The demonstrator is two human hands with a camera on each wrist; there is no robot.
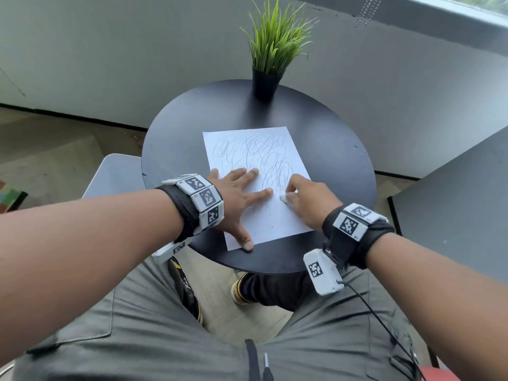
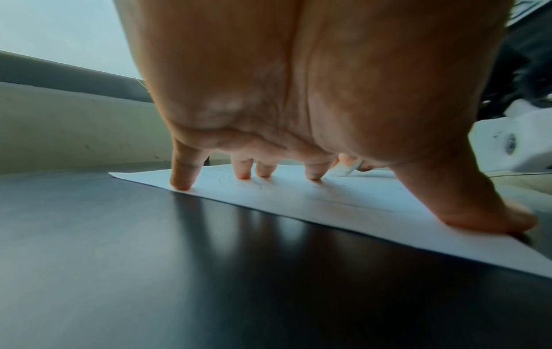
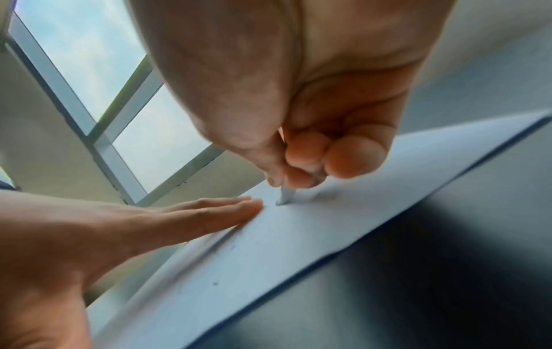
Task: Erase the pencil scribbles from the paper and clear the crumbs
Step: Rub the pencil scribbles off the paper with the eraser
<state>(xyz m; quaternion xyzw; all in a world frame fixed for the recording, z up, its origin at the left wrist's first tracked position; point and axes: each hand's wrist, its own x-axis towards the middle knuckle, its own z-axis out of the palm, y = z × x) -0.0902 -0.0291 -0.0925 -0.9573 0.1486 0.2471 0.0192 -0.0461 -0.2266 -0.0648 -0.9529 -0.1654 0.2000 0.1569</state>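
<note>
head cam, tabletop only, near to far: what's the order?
left hand thumb at the paper's near corner → eraser pinched in right hand → scribbles → potted plant at the table's far edge.

Light: soft daylight, bright and even in the head view; it seems to come from the window [image 3: 89,70] above.
Glare: pale streaks reflect off the dark table [image 2: 209,259] beneath the left hand [image 2: 298,94].
Shadows: faint and soft-edged under the fingers on the paper [image 1: 247,149].
Blur: the right wrist view is smeared, the right hand [image 3: 313,146] and paper edges soft.
Distortion: strong wide-angle bending; the forearms balloon at the head view's lower edges.
Focus: the left palm, close to the lens, is soft.
</note>
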